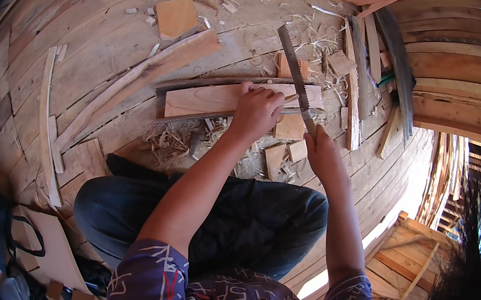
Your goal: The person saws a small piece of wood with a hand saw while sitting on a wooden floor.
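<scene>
A reddish-brown board (198, 101) lies crosswise in front of my crossed legs, on top of a darker, longer plank (162, 101). My left hand (258, 110) bears down on the board right of its middle, with fingers curled over it. Something thin sticks out by those fingers, too small to name. In my right hand (321, 142) is the handle of a handsaw (295, 70). Its toothed blade points away from me and passes across the board near its right end. Whether the teeth touch the wood I cannot tell.
Wood shavings (166, 140) and small offcuts (275, 160) litter the plank floor around the board. A square wooden block (176, 17) and a long curved slab (140, 78) lie beyond it. Several planks (358, 74) stand at the right. An open cardboard box (53, 247) is at left.
</scene>
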Available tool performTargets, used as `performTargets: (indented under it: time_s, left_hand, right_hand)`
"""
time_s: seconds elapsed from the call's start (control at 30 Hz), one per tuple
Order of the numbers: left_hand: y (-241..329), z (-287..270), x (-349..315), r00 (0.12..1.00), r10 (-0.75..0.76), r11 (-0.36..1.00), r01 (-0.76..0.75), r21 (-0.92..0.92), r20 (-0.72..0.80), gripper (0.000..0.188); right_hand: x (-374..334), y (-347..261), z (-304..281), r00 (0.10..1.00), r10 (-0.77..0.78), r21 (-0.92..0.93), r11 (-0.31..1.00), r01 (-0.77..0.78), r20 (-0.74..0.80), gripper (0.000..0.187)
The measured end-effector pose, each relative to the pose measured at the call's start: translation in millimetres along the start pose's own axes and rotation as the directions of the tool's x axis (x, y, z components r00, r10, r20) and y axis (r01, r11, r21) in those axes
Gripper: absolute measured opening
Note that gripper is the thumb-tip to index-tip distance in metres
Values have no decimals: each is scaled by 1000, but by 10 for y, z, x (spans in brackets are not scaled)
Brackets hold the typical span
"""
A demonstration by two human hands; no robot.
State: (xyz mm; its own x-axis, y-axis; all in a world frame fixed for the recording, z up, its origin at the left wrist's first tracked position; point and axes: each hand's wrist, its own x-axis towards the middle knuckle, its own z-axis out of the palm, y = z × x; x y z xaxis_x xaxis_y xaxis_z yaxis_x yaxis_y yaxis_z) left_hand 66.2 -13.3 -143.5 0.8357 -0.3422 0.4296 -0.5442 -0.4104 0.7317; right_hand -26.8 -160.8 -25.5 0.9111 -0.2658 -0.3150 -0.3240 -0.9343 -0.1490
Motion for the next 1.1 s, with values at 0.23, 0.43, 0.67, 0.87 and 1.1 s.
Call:
performTargets:
  time_s: [0.23,0.43,0.67,0.87,1.1]
  left_hand:
    - [173,-229,209,990,95,995,-96,-2,-107,12]
    - [9,-93,97,975,141,989,-148,-25,-174,13]
    - [0,-1,-26,994,108,994,-107,18,-27,12]
    - [3,0,-37,993,114,993,-114,25,-34,12]
    - [38,-32,9,991,124,992,-122,35,-58,10]
  right_hand:
    - [-145,-222,-274,993,36,11,999,-35,-109,24]
    - [-82,-125,-150,996,-29,57,998,35,-90,22]
    - [-45,35,-11,1000,2,12,1000,-2,22,25]
    - [-63,-7,-24,998,48,21,999,-49,45,24]
    - [-85,16,-55,1000,13,0,1000,-13,13,22]
